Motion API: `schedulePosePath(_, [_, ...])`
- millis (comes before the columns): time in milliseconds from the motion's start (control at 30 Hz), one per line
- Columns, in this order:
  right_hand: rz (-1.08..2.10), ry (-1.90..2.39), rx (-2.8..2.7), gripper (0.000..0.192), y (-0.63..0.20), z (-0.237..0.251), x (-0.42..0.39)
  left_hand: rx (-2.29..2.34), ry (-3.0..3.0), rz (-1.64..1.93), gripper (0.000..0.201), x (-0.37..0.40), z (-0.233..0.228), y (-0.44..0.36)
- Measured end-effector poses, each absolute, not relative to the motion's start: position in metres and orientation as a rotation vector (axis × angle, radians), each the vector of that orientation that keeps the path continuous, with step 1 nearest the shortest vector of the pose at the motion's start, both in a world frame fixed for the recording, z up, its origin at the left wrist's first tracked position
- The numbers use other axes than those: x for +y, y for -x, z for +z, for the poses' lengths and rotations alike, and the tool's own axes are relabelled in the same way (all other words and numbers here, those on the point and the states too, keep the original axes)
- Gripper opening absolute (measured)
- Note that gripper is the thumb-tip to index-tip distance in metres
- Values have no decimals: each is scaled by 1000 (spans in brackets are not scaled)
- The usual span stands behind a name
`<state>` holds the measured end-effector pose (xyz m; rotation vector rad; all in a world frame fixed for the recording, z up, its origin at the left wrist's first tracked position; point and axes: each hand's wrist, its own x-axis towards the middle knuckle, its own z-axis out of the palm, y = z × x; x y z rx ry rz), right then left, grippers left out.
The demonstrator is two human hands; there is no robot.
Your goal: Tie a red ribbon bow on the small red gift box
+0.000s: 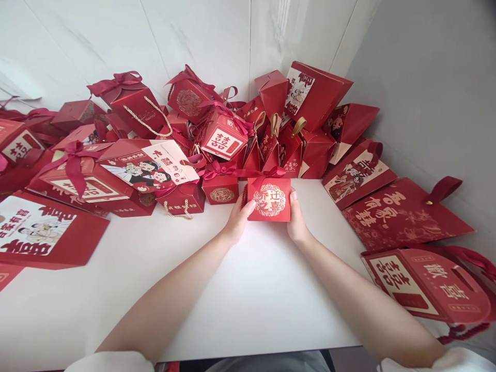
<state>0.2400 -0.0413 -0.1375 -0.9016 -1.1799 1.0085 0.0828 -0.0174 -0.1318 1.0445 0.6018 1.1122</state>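
A small red gift box [277, 212] with a round gold pattern and a dark red ribbon bow [267, 177] on top is held upright between my two hands. My left hand [237, 219] grips its left side, with the thumb on the front face. On the opposite side, my right hand [297, 219] presses against the edge, its thumb near the upper corner. The fingers of both hands are mostly hidden behind the box. Just left of it stands another red box [220, 192] with gold lettering and a bow.
Red gift boxes in several shapes pile up along the tiled wall [217, 36]. At left lies a large box [46, 227] with a couple picture. Flat bags [403, 212] and a handled box [430, 284] line the right side of the white table [256, 299].
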Motion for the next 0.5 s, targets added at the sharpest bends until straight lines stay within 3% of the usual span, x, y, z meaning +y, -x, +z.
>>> schedulePosePath(100, [1042, 794, -1096, 54, -239, -135, -43, 583, -1130, 1151, 54, -17, -134, -83])
schedulePosePath(300, [1100, 787, -1190, 66, -242, -137, -43, 578, -1254, 1233, 60, -16, -135, -82])
schedulePosePath(500, [1041, 814, -1109, 53, -239, -141, -41, 631, -1247, 1207, 57, -16, -132, -82])
